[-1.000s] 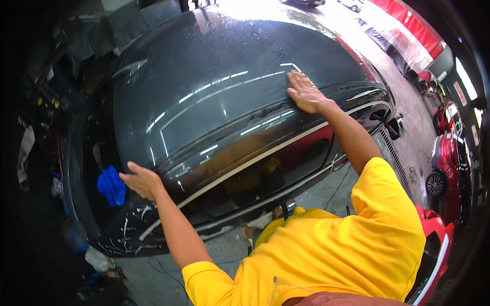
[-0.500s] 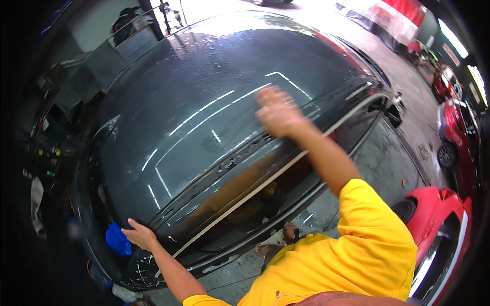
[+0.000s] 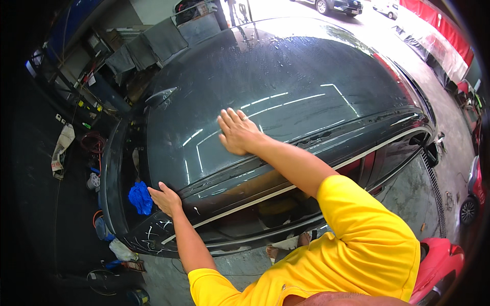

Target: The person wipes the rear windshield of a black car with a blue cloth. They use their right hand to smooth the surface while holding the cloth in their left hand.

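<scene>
My right hand (image 3: 237, 131) lies flat on the wet, dark car roof (image 3: 286, 66), palm down with fingers stretched out and a ring on one of them. Nothing shows between it and the panel, though its palm is hidden. At the roof's left corner rests my left hand (image 3: 166, 200), fingers straight and thumb apart, touching the car's edge. Just left of those fingertips is a crumpled blue cloth or plastic piece (image 3: 140, 198). Water drops and bright light reflections cover parts of the roof.
Pale tape (image 3: 245, 208) runs along the car's near side above the windows. A red car part (image 3: 440, 262) stands at the lower right. Grey panels (image 3: 163, 41) are at the far left, and a hose (image 3: 93, 143) hangs at left. Vehicles (image 3: 339, 6) stand outside beyond the roof.
My right hand has swept left along the roof, toward my left hand. The left hand stays at the corner beside the blue piece. The whole view has shifted, bringing more of the left side in.
</scene>
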Tool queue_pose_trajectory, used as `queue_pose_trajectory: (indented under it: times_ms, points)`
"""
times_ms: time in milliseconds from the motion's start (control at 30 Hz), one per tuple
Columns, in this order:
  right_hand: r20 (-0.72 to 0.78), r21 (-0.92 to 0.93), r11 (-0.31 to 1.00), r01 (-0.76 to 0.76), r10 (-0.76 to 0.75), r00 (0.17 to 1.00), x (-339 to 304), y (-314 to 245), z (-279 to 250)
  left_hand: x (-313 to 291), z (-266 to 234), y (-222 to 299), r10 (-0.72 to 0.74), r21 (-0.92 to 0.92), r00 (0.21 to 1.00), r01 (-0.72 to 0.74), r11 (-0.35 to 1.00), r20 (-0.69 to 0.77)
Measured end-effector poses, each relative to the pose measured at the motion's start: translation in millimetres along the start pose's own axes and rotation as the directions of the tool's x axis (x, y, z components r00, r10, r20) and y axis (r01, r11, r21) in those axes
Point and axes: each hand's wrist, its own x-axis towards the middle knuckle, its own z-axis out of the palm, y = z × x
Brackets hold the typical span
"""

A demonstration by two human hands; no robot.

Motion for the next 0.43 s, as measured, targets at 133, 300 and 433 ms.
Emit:
queue_pose_trajectory:
  times_ms: [133,300,433]
  points:
    - [-0.038,0.02,0.999,-0.044,0.045,0.998,23.8,4.5,1.8,-6.5,-1.9,5.2,-0.021,0.003,1.0,0.021,1.0,0.015]
    - [-0.01,0.007,1.0,0.021,-0.021,1.0,-43.2,-23.1,18.8,-7.4,-7.8,-1.9,-0.032,0.029,0.999,0.032,0.999,0.007]
    - [0.144,0.181,0.983,0.036,-0.063,0.988,-73.3,-31.0,1.8,1.9,8.3,-8.7,0.04,0.035,0.999,-0.04,0.999,0.001]
